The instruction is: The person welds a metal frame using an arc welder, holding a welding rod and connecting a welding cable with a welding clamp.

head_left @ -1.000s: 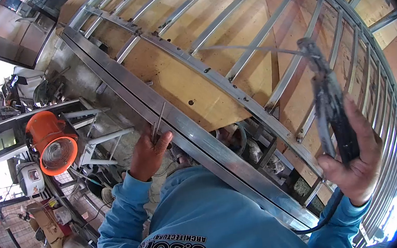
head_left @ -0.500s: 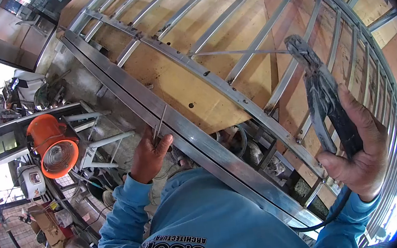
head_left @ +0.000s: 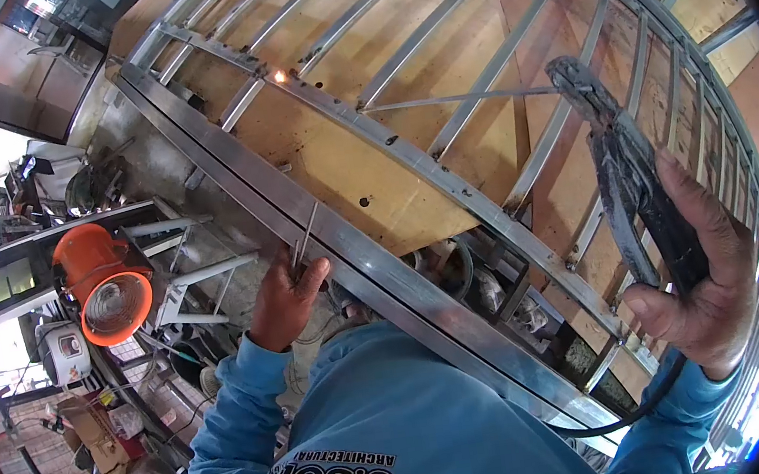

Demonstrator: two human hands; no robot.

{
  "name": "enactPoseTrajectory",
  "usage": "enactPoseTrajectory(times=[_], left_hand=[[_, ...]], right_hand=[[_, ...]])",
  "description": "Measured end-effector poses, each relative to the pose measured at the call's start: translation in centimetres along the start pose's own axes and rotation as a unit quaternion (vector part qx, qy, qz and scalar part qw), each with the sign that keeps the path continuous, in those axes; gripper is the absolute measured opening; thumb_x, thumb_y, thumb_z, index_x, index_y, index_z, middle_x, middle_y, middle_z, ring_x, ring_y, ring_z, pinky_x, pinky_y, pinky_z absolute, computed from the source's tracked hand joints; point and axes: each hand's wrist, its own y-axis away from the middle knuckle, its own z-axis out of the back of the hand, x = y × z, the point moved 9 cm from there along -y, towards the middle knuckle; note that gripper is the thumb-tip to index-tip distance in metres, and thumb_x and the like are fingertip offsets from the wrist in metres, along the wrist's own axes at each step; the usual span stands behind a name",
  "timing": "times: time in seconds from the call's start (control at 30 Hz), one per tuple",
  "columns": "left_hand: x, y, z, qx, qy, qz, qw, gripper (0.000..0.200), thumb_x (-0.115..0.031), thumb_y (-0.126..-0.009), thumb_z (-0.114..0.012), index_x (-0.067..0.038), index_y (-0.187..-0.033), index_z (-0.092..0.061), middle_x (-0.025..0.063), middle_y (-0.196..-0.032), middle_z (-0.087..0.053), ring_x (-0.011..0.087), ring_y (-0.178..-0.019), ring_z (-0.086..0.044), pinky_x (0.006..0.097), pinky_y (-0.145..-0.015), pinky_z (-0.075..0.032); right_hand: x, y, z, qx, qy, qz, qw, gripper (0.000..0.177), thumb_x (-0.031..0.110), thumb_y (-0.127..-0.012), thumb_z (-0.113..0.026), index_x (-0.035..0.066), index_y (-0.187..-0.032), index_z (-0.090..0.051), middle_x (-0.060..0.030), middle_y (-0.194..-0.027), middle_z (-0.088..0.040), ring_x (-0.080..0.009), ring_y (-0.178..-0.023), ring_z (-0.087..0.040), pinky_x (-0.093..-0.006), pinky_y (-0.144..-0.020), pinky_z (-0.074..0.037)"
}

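Note:
My right hand (head_left: 706,275) is wrapped round a worn black electrode holder (head_left: 626,176), whose jaws grip a thin welding rod (head_left: 467,97). The rod points left over a curved metal frame (head_left: 449,180) of bars on plywood. A small bright orange glow (head_left: 280,77) shows on the frame's inner rail, away from the rod's visible left end. Pinched in my left hand (head_left: 290,297) are a few thin rods (head_left: 307,232), beside two long metal tubes (head_left: 246,173) that lie side by side.
An orange round lamp or fan (head_left: 115,301) stands at the left by a metal stand (head_left: 186,296). Below it are a white device (head_left: 62,353) and a cardboard box (head_left: 94,433). A black cable (head_left: 615,425) runs from the holder past my right sleeve.
The orange glow has appeared on the rail. My right hand and the holder have shifted slightly to the right. My left hand has stayed almost still.

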Motion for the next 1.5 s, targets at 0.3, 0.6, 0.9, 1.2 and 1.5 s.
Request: enactPoseTrajectory(times=[0.3,0.6,0.9,1.2,1.5], left_hand=[[0.6,0.0,0.0,-0.021,0.021,-0.021,0.999,0.059,-0.037,-0.1,-0.065,0.0,-0.141,-0.046,0.0117,-0.115,-0.067,0.0198,-0.102,-0.064,0.0349,-0.091,-0.051],[0.6,0.1,-0.1,0.0,-0.003,0.027,1.0,0.07,-0.044,-0.098,-0.064,0.001,-0.146,-0.04,0.0118,-0.115,-0.065,0.0174,-0.095,-0.064,0.033,-0.081,-0.055],[0.9,0.0,0.0,-0.01,0.001,0.014,1.0,0.075,-0.044,-0.098,-0.065,0.005,-0.147,-0.037,0.0131,-0.114,-0.065,0.0176,-0.1,-0.062,0.0327,-0.087,-0.052],[0.2,0.0,-0.1,0.0,0.003,0.013,1.0,0.07,-0.039,-0.099,-0.065,0.005,-0.147,-0.037,0.0129,-0.123,-0.064,0.0179,-0.105,-0.062,0.0326,-0.091,-0.052],[-0.5,0.1,-0.1,0.005,-0.021,0.03,0.999,0.063,-0.038,-0.1,-0.063,0.004,-0.143,-0.042,0.014,-0.121,-0.065,0.0207,-0.106,-0.063,0.0349,-0.093,-0.051]], right_hand=[[-9.1,7.5,-1.9,-0.094,-0.11,-0.26,0.955,0.095,0.056,-0.082,-0.079,-0.008,-0.143,-0.046,-0.019,-0.118,-0.067,-0.0233,-0.108,-0.067,-0.032,-0.092,-0.053],[-4.8,8.5,-4.4,-0.168,-0.086,-0.128,0.974,0.1,0.054,-0.072,-0.088,-0.004,-0.143,-0.051,-0.0233,-0.113,-0.069,-0.0281,-0.104,-0.071,-0.037,-0.088,-0.056],[-2.9,6.8,-5.0,-0.136,-0.004,-0.065,0.989,0.094,0.052,-0.072,-0.088,0.001,-0.143,-0.053,-0.0205,-0.098,-0.07,-0.0279,-0.088,-0.074,-0.0369,-0.075,-0.06],[-1.8,5.5,-3.4,-0.181,-0.016,-0.06,0.981,0.095,0.051,-0.071,-0.089,0.003,-0.145,-0.052,-0.0204,-0.101,-0.07,-0.0315,-0.095,-0.074,-0.0386,-0.078,-0.061],[0.3,3.2,-3.0,-0.094,0.027,-0.029,0.995,0.096,0.038,-0.066,-0.093,0.008,-0.147,-0.052,-0.0178,-0.097,-0.069,-0.0271,-0.085,-0.073,-0.0374,-0.072,-0.062]])
